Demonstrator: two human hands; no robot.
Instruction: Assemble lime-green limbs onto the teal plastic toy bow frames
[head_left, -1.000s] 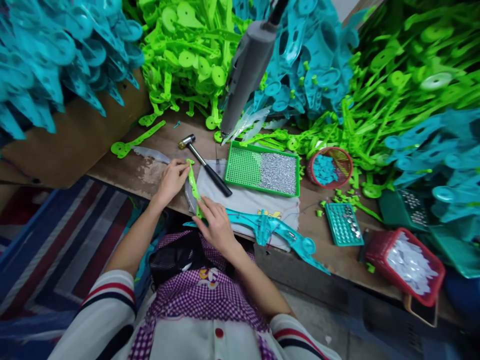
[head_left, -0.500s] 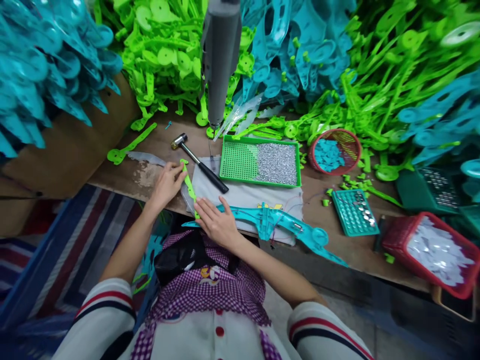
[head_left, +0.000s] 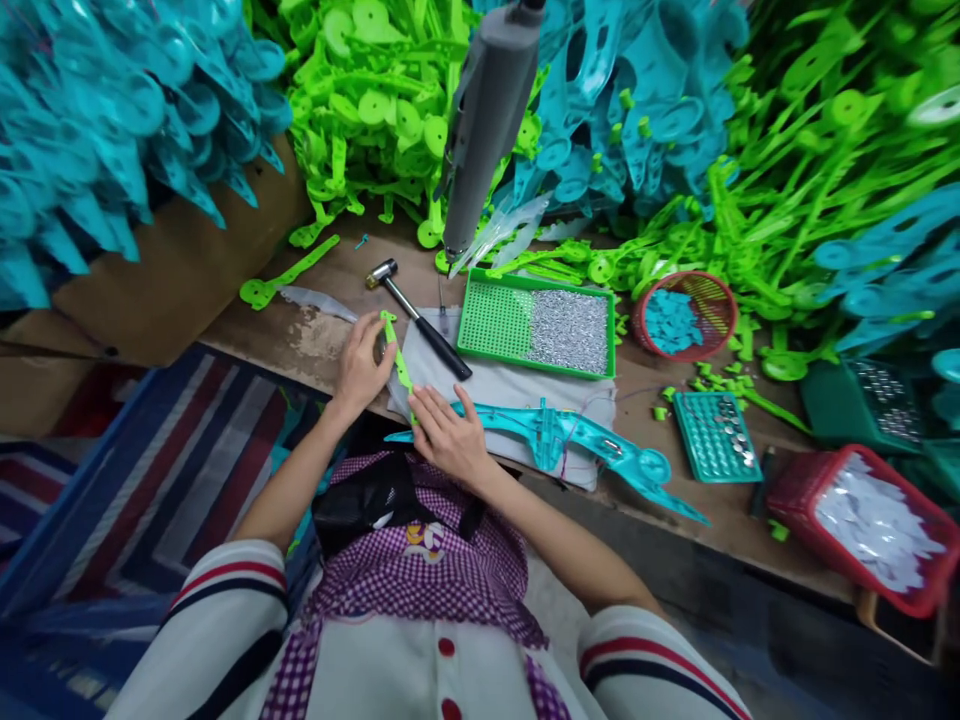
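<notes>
A slim bright-green plastic arm (head_left: 399, 362) slants at the table's front edge. My left hand (head_left: 363, 368) is closed around its upper part, with the thumb side against it. Across its lower end lie the outstretched fingers of my right hand (head_left: 452, 436), its thumb raised apart; the contact underneath is hidden. A long blue toy-bow half (head_left: 551, 436) extends rightward from under that hand, its left tip showing below the fingers. A translucent curved piece (head_left: 319, 301) lies left of my left hand. The black-handled hammer (head_left: 426, 328) rests just beyond both hands, on a pale cloth (head_left: 517, 391).
A grey power screwdriver (head_left: 487, 120) hangs overhead. Behind the cloth stands a green tray (head_left: 538, 372) of screws. To the right are a red basket (head_left: 697, 290) of blue pieces, a teal tray (head_left: 694, 465) and a red bin (head_left: 806, 500) with white pieces. Green and blue parts pile up behind.
The view has shifted, so the table items appear slightly farther right. My left hand has closed more around the green arm, while my right hand stays across its lower end.
</notes>
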